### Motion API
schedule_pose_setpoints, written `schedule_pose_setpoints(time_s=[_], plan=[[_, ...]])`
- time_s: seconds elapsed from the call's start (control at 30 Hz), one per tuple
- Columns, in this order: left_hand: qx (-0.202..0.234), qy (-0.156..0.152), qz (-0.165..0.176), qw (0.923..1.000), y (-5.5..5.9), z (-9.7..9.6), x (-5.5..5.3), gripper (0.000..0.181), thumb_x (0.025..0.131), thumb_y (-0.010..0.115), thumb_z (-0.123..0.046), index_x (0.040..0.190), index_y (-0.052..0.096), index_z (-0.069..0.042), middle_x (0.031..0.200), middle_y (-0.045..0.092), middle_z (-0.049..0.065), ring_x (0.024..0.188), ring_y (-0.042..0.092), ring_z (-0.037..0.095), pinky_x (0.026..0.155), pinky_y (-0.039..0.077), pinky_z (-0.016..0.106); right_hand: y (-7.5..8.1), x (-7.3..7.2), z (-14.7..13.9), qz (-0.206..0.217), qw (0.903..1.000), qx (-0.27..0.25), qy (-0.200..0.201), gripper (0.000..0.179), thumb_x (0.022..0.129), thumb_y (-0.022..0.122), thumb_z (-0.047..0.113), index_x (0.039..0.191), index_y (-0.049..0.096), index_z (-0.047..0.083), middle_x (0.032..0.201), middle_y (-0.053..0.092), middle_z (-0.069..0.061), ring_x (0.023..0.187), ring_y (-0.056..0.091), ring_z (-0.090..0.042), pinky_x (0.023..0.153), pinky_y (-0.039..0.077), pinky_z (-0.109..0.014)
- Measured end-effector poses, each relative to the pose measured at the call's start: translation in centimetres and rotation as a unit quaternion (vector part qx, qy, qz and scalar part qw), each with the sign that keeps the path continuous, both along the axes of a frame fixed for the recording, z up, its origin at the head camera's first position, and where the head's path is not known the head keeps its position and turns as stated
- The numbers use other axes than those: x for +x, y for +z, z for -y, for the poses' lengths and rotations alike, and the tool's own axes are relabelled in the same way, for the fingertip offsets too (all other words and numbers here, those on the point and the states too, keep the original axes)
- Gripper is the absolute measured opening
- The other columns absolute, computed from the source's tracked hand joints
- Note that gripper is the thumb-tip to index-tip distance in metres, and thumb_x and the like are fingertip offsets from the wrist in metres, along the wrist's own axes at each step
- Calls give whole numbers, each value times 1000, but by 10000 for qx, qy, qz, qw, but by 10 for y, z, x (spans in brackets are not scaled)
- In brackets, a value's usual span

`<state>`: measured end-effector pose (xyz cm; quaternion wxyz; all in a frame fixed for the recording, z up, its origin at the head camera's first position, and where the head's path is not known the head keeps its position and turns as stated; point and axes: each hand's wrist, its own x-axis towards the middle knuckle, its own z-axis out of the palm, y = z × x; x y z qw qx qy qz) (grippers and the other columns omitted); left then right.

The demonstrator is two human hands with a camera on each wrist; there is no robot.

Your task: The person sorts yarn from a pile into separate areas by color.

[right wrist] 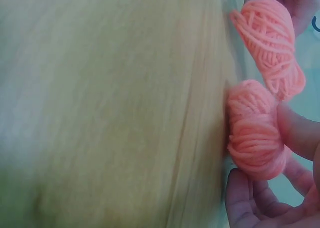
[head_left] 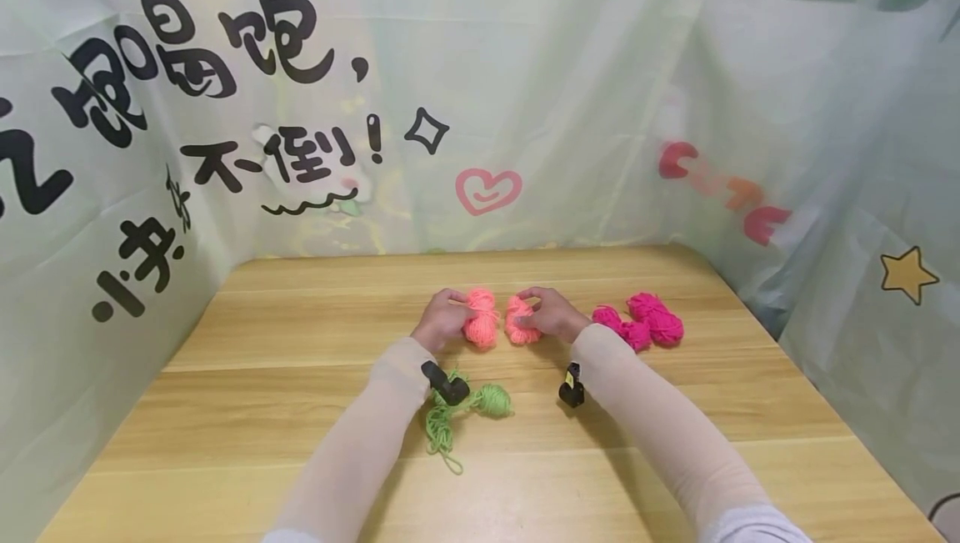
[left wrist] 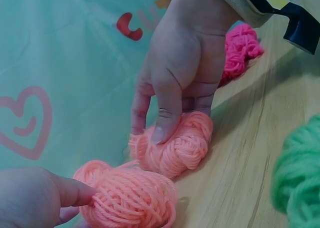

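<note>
Two small coral-pink yarn skeins, each pinched in at the middle, are side by side toward the back of the wooden table. My left hand (head_left: 444,319) grips the left coral skein (head_left: 482,328) from its left side, thumb against the strands. With thumb and fingers, my right hand (head_left: 553,314) holds the right coral skein (head_left: 519,328) from its right. A narrow gap parts the two skeins in the head view. In the right wrist view, the left skein (right wrist: 272,42) shows above the right skein (right wrist: 255,138), whose lower end meets the right fingertips.
Magenta yarn skeins (head_left: 656,319) lie to the right of my right hand. Nearer me is green yarn (head_left: 492,400), part wound and part in loose loops, partly under the left wrist's black camera (head_left: 446,384). A printed curtain (head_left: 570,109) encloses the wooden table (head_left: 300,343) behind.
</note>
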<state>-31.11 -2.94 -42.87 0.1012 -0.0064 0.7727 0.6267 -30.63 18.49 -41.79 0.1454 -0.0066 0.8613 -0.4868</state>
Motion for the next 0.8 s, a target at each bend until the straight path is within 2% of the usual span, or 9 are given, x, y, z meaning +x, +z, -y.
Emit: schedule_pose_setpoints(time_s=[0.17, 0.3, 0.5, 0.7, 0.8], plan=[[-22, -17, -1, 10000, 0, -5, 0, 28, 87, 65, 0, 113, 54, 2, 93, 59, 15, 68, 57, 17, 59, 51, 25, 1, 1, 1, 63, 10000, -40, -29, 54, 89, 69, 6, 138, 47, 5, 122, 51, -24, 91, 58, -25, 68, 54, -30], [-328, -29, -33, 9995, -4, -9, -1, 25, 87, 67, -4, 110, 56, -2, 92, 58, 14, 67, 55, 16, 57, 49, 25, 1, 2, 1, 72, 10000, 14, -46, 52, 89, 69, 6, 137, 48, 5, 122, 52, -24, 93, 58, -26, 68, 54, -30], [-659, 108, -42, 9978, -8, -14, -2, 19, 87, 69, -5, 102, 58, -3, 93, 59, 13, 72, 59, 19, 58, 51, 26, -1, 1, 1, 86, 9999, -30, -57, 52, 89, 69, 5, 137, 48, 4, 120, 53, -23, 91, 59, -25, 68, 54, -30], [-1326, 161, -250, 9907, -5, -17, -1, 15, 84, 72, -10, 92, 60, -5, 87, 62, 9, 75, 58, 19, 58, 49, 26, -1, 0, 2, 64, 9999, -27, -79, 52, 89, 69, 4, 137, 48, 4, 121, 54, -24, 90, 60, -25, 68, 54, -30], [-1393, 95, -208, 9900, -2, -19, 0, 13, 84, 71, -10, 90, 60, -6, 85, 61, 9, 71, 59, 19, 56, 50, 26, -1, -1, 1, 19, 10000, 45, -67, 52, 89, 69, 5, 137, 48, 4, 123, 54, -25, 93, 60, -26, 70, 54, -30]])
